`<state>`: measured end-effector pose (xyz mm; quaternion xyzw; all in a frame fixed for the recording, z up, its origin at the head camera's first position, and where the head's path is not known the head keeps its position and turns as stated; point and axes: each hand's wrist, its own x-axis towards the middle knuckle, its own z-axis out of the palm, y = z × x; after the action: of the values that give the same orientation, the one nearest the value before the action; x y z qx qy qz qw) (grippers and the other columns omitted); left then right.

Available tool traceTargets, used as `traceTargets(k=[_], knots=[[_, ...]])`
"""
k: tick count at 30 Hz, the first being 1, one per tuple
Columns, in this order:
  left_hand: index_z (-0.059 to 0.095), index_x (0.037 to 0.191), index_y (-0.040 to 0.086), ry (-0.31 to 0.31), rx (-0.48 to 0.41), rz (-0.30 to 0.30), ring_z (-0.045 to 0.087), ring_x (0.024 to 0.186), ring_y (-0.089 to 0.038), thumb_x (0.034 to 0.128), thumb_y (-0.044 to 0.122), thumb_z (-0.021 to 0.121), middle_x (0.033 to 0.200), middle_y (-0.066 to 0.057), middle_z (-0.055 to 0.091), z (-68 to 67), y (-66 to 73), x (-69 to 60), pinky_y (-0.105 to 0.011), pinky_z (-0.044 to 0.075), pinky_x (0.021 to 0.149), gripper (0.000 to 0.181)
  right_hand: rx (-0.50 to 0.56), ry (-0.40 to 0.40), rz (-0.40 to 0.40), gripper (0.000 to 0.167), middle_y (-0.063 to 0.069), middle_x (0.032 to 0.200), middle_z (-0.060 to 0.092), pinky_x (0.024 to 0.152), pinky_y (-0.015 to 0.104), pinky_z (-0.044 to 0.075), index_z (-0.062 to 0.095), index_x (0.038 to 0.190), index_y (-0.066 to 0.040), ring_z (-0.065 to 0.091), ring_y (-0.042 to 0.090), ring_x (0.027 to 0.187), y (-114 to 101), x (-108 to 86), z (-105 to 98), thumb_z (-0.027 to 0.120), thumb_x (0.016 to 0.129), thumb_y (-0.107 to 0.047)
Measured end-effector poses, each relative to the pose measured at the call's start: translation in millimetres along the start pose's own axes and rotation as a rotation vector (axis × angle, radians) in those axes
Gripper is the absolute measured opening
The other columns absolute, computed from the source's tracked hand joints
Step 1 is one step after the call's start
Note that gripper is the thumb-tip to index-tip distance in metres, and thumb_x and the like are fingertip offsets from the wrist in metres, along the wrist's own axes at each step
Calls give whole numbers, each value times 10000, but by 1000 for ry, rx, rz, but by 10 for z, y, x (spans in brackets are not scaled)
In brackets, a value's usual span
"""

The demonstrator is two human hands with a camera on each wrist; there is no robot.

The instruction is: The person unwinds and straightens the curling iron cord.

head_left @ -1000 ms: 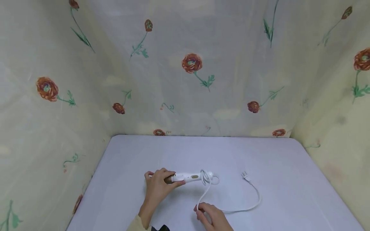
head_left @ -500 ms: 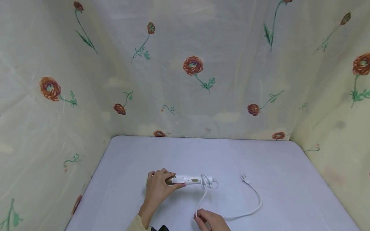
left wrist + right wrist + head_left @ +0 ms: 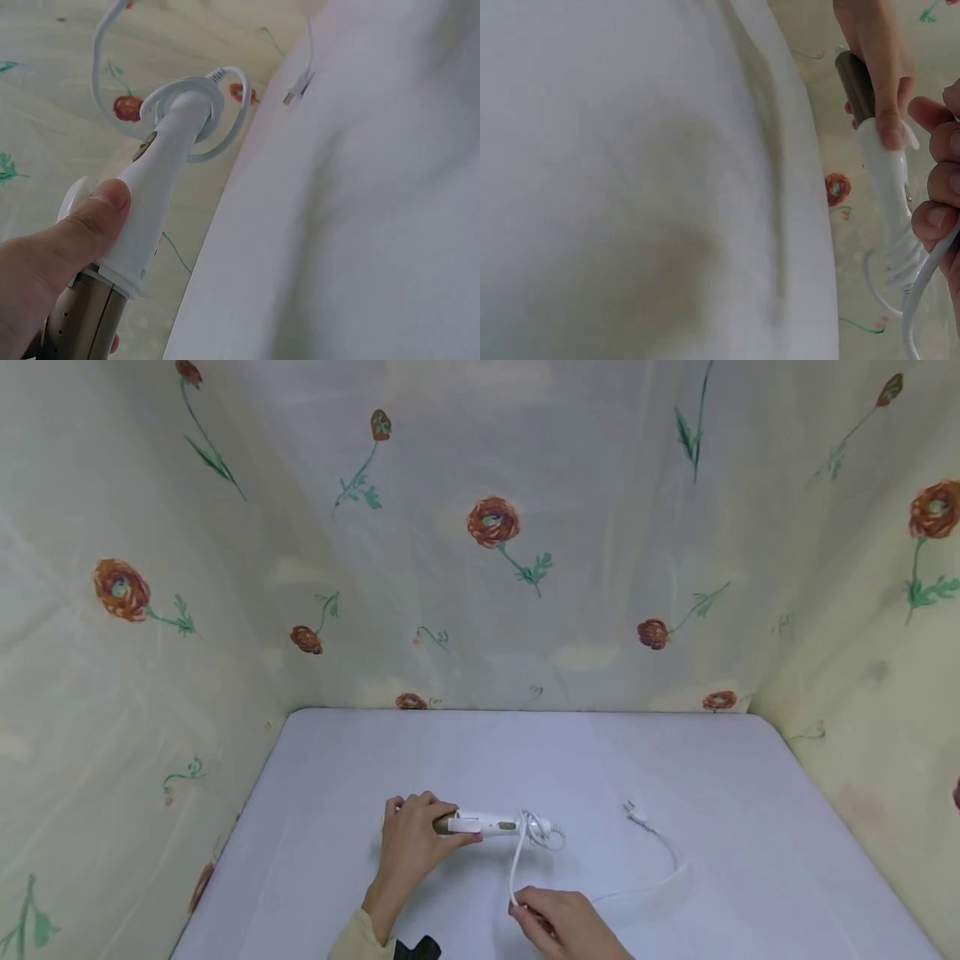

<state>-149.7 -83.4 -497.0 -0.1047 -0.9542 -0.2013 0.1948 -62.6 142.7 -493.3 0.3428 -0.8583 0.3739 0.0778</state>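
Held over the white tabletop (image 3: 675, 760), at six o'clock in the head view: a white-and-bronze rod-shaped hair iron (image 3: 491, 825), gripped on its nine-o'clock side by the left hand (image 3: 411, 843). Looped round its three-o'clock end: a slim white cord (image 3: 922, 280), pinched at five o'clock by the right hand (image 3: 568, 918). Farther out, at three o'clock, a white two-pronged plug (image 3: 637, 814); at twelve o'clock, cream sheeting (image 3: 600, 552) printed with rust-red flowers.
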Motion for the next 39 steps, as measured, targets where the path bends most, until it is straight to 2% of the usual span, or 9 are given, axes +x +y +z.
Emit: traceTargets(k=[3, 6, 9, 15, 20, 24, 29, 33, 39], knots=[[767, 941, 245, 7, 3, 5, 526, 704, -107, 575, 657, 757, 780, 77, 644, -7, -4, 1, -427, 352, 841, 551, -29, 50, -109, 121, -195, 632, 467, 520, 26, 318, 628, 874, -206, 346, -139, 564, 6, 63, -105, 598, 921, -98], [769, 938, 243, 9, 5, 11, 523, 693, -101, 575, 650, 762, 778, 77, 646, -16, -10, -10, -416, 341, 825, 545, -32, 79, -180, 137, -171, 654, 503, 529, 18, 317, 636, 889, -187, 351, -131, 579, 11, 117, -192, 615, 899, -52], [769, 935, 243, 5, 6, 17, 521, 683, -89, 575, 651, 761, 778, 83, 648, -15, -22, -37, -407, 326, 814, 544, -51, 100, -197, 131, -156, 683, 541, 534, 21, 324, 649, 902, -170, 366, -120, 586, 13, 153, -250, 627, 887, -42], [769, 923, 249, 4, -20, 43, 482, 656, -62, 575, 643, 764, 776, 98, 647, -13, -58, -60, -395, 299, 801, 526, -117, 109, -170, 101, -131, 752, 610, 562, 37, 355, 659, 915, -158, 408, -104, 611, 50, 221, -302, 631, 890, -64], [770, 920, 251, -9, -40, 75, 449, 647, -50, 573, 633, 775, 775, 109, 633, -22, -86, -88, -434, 293, 833, 515, -101, 125, -121, 107, -138, 705, 551, 539, 53, 348, 638, 905, -181, 393, -90, 590, 96, 276, -364, 622, 901, -76], [768, 937, 250, -29, -57, 78, 470, 670, -48, 586, 632, 773, 797, 114, 639, -26, -106, -106, -461, 279, 866, 518, -75, 144, -103, 113, -123, 722, 577, 524, 65, 356, 654, 927, -152, 400, -81, 582, 171, 323, -401, 622, 896, -49], [769, 929, 247, -25, -78, 90, 492, 675, -46, 591, 622, 775, 799, 119, 645, -21, -122, -119, -475, 274, 873, 505, -104, 174, -65, 129, -45, 798, 673, 559, 71, 383, 681, 941, -102, 458, -64, 619, 298, 354, -419, 636, 871, -5], [769, 931, 248, -31, -88, 92, 507, 681, -53, 596, 630, 766, 803, 115, 648, -22, -135, -135, -481, 272, 878, 508, -120, 167, -15, 122, -30, 841, 697, 579, 119, 427, 681, 947, -104, 493, -46, 644, 381, 379, -424, 617, 889, -18], [765, 936, 262, -20, -120, 105, 527, 701, -44, 604, 627, 762, 810, 128, 645, -14, -172, -151, -469, 268, 875, 493, -119, 190, 5, 117, -5, 831, 707, 616, 177, 469, 679, 922, -98, 569, 7, 685, 535, 413, -418, 594, 906, -19]])
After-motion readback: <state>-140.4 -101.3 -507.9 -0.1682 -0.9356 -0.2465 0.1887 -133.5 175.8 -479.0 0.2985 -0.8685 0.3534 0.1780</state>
